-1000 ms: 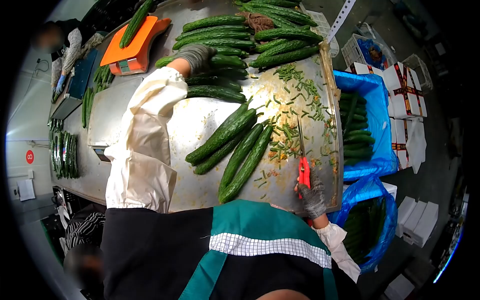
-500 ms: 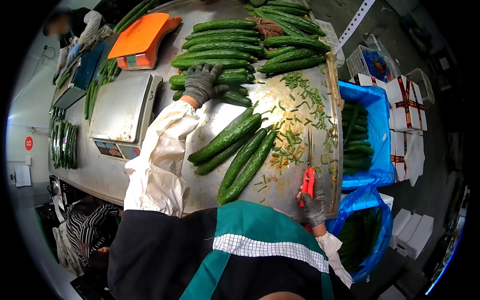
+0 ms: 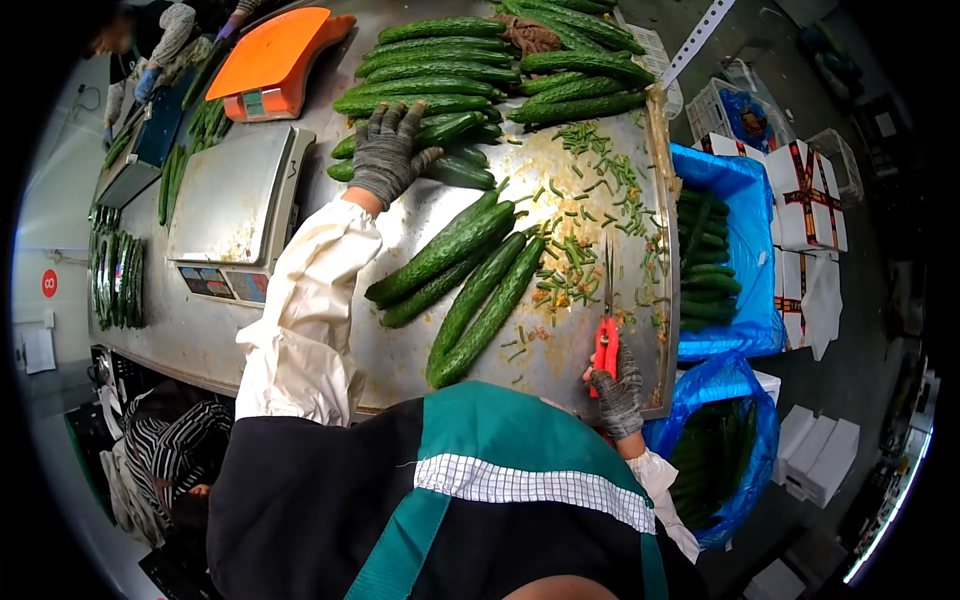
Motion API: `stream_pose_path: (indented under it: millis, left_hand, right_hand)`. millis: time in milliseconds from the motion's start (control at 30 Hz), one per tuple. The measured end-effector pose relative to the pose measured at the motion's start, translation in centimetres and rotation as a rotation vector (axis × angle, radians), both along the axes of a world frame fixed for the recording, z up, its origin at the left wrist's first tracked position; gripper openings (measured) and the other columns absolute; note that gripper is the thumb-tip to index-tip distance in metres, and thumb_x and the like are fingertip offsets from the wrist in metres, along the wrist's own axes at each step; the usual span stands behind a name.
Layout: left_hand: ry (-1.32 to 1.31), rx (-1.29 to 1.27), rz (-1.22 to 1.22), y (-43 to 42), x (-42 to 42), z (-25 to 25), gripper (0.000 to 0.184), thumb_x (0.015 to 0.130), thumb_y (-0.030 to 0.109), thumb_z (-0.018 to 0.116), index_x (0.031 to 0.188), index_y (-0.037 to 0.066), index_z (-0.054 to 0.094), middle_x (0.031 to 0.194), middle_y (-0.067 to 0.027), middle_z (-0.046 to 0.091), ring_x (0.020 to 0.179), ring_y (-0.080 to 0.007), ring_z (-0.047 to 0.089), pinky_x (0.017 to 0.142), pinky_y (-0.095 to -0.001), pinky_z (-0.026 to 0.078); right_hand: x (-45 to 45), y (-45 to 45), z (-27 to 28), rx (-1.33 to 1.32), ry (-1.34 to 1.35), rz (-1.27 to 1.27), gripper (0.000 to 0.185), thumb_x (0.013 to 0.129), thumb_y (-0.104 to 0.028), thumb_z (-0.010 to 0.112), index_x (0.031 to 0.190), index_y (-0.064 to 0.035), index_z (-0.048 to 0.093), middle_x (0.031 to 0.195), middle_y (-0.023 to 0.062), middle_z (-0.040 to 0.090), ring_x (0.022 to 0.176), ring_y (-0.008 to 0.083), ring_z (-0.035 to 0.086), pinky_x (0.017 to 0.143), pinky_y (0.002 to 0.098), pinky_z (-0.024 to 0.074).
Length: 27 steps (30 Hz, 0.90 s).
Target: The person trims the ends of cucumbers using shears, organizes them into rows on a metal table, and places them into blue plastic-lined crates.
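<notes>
My left hand (image 3: 388, 158), in a grey knit glove, lies over a group of cucumbers (image 3: 452, 168), fingers stretched and thumb apart. Its fingertips reach the lowest cucumber of a neat row (image 3: 432, 72). Nearer to me, several loose cucumbers (image 3: 490, 316) lie at a slant on the metal table (image 3: 400, 385). By the table's right edge my right hand (image 3: 620, 395), also gloved, is closed around red-handled scissors (image 3: 606, 345). Their thin blades point away from me, beside scattered green stem cuttings (image 3: 590, 200).
A flat-topped scale (image 3: 230, 195) and an orange scale (image 3: 265, 60) stand on the left. Right of the table are a blue-lined box (image 3: 745, 250) and a blue bag (image 3: 765, 440) with cucumbers. Another person's sleeved arm (image 3: 170, 40) shows at upper left.
The whole view has shifted slightly, so the table appears a little higher and further left. Both hands keep about the same places on the table, and the scissors stay in my right hand.
</notes>
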<state>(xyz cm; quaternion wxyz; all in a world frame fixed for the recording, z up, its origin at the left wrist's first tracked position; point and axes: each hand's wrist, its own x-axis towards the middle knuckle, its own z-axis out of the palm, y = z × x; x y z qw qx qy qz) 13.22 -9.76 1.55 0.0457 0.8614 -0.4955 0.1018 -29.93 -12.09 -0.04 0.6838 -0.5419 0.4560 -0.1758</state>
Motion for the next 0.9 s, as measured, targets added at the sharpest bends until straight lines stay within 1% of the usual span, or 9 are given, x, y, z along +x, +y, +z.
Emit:
stream_pose_path:
  millis: [67,100,233,267,367,433,567,667,900]
  left_hand:
    - [0.066,-0.187,0.011,0.6,-2.1,2.6,0.063,0.072,0.049,0.061,0.116,0.006,0.047,0.109,-0.0213,0.051,0.104,-0.0362,0.047,0.090,-0.0412,0.037]
    - [0.343,0.003,0.164,0.6,-4.1,5.0,0.065,0.072,0.052,0.061,0.114,0.004,0.048,0.098,-0.0202,0.057,0.095,-0.0345,0.053,0.085,-0.0396,0.041]
    - [0.854,0.431,0.074,2.9,-7.7,3.9,0.089,0.061,0.050,0.072,0.127,0.003,0.036,0.103,-0.0217,0.057,0.099,-0.0299,0.055,0.085,-0.0351,0.043]
    - [0.932,0.423,0.050,3.4,-7.7,2.0,0.096,0.058,0.046,0.075,0.131,0.002,0.030,0.109,-0.0224,0.055,0.102,-0.0303,0.054,0.086,-0.0349,0.042]
    - [1.089,0.288,0.124,4.2,-8.0,0.9,0.088,0.056,0.046,0.074,0.121,-0.004,0.042,0.105,-0.0238,0.056,0.096,-0.0306,0.057,0.084,-0.0330,0.043]
    - [1.121,0.302,0.116,3.9,-7.8,0.8,0.082,0.056,0.044,0.075,0.115,-0.004,0.046,0.103,-0.0233,0.057,0.093,-0.0299,0.057,0.082,-0.0332,0.044]
    - [1.019,0.372,0.124,3.5,-8.3,1.3,0.061,0.058,0.032,0.074,0.104,-0.002,0.053,0.093,-0.0183,0.060,0.086,-0.0271,0.058,0.079,-0.0334,0.045]
    - [0.939,0.271,0.127,3.8,-9.1,1.1,0.060,0.054,0.035,0.075,0.095,-0.003,0.054,0.088,-0.0205,0.059,0.084,-0.0303,0.058,0.076,-0.0353,0.045]
    - [0.895,0.161,0.216,4.5,-11.2,1.6,0.066,0.055,0.027,0.074,0.107,0.000,0.044,0.092,-0.0213,0.057,0.088,-0.0333,0.057,0.080,-0.0373,0.045]
  right_hand:
    - [0.0,0.1,0.1,-0.013,-0.044,-0.020,0.051,0.073,-0.007,0.055,0.123,-0.0053,0.042,0.094,0.0050,0.055,0.076,0.0124,0.054,0.066,0.0252,0.0476]
    - [-0.1,0.1,0.4,0.026,-0.039,-0.020,0.051,0.074,-0.006,0.055,0.123,-0.0052,0.042,0.094,0.0059,0.056,0.076,0.0135,0.054,0.066,0.0264,0.0477]
    - [-0.6,0.0,-0.5,-0.093,0.126,0.129,0.052,0.074,-0.008,0.056,0.123,-0.0042,0.042,0.096,0.0090,0.057,0.079,0.0165,0.055,0.070,0.0299,0.0473]
    - [-0.5,0.0,-0.3,-0.095,0.127,0.125,0.052,0.074,-0.008,0.056,0.123,-0.0042,0.042,0.096,0.0090,0.057,0.079,0.0165,0.055,0.070,0.0299,0.0473]
    - [0.3,0.3,0.0,-0.092,0.112,0.175,0.052,0.073,-0.010,0.058,0.122,-0.0024,0.042,0.100,0.0133,0.055,0.087,0.0219,0.055,0.078,0.0328,0.0450]
    - [0.2,0.5,-1.0,-0.262,0.116,0.224,0.052,0.073,-0.012,0.058,0.122,-0.0012,0.042,0.105,0.0162,0.053,0.096,0.0269,0.053,0.084,0.0342,0.0418]
    - [0.8,0.6,-0.3,-0.214,0.100,0.251,0.052,0.072,-0.011,0.057,0.121,-0.0009,0.042,0.110,0.0188,0.050,0.102,0.0312,0.050,0.088,0.0364,0.0390]
    - [1.5,0.4,1.1,-0.268,0.193,0.303,0.054,0.070,-0.010,0.057,0.121,-0.0008,0.042,0.111,0.0195,0.050,0.102,0.0321,0.050,0.088,0.0367,0.0390]
    - [2.6,-0.5,1.6,-0.437,0.261,0.455,0.060,0.069,-0.016,0.060,0.123,-0.0021,0.039,0.111,0.0221,0.049,0.103,0.0365,0.047,0.089,0.0394,0.0386]
